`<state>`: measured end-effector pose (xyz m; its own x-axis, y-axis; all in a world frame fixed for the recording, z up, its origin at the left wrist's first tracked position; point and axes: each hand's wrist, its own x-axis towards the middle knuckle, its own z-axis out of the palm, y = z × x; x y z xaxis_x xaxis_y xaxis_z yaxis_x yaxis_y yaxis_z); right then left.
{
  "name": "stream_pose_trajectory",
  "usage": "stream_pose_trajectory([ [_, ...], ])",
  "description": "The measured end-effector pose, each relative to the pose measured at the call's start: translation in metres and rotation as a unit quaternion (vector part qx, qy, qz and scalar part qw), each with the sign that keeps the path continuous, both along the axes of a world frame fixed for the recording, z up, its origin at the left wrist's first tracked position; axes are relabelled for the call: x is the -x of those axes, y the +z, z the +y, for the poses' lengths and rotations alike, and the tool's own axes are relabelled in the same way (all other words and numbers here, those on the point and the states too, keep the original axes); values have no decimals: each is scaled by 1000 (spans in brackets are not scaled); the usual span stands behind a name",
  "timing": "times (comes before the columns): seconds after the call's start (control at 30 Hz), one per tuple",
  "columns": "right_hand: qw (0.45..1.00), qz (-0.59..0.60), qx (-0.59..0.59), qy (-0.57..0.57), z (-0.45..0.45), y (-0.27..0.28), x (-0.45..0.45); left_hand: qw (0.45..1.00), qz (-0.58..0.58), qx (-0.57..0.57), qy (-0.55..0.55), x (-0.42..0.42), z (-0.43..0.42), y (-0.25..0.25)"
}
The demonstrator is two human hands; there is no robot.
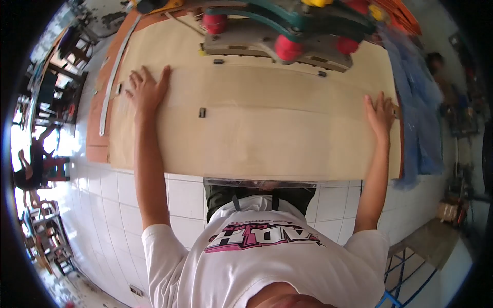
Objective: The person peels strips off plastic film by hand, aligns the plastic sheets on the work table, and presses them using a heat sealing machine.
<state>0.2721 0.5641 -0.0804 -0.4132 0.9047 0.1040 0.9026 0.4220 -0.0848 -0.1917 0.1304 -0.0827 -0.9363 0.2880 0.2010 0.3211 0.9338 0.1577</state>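
A large tan sheet point(267, 138) covers most of the tabletop in front of me. My left hand point(148, 92) lies palm down on its left part, fingers spread and thumb out to the right. Near the sheet's right edge, my right hand point(380, 115) also rests flat with its fingers apart. Neither hand grasps anything. A small dark block point(202, 112) sits on the sheet between the hands, and another dark block point(118, 89) is just left of my left hand. Two more, a block point(219, 61) and a block point(322, 74), lie along the far side.
A green metal frame with red knobs point(289, 47) stands over the table's far side. A metal ruler point(115, 77) runs along the brown left border. Blue plastic sheeting point(421, 113) hangs at the right, with orange material point(403, 18) behind. Another person point(32, 164) is far left.
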Motion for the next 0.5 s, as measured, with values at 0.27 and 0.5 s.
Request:
stream_pose_trajectory([
  [0.27, 1000, -10, 14, -11, 2, 0, 1, 999, -26, -20, 3, -2, 2, 8],
  [0.5, 1000, -17, 9, -13, 6, -3, 0, 999, -18, -30, -2, -1, 3, 6],
])
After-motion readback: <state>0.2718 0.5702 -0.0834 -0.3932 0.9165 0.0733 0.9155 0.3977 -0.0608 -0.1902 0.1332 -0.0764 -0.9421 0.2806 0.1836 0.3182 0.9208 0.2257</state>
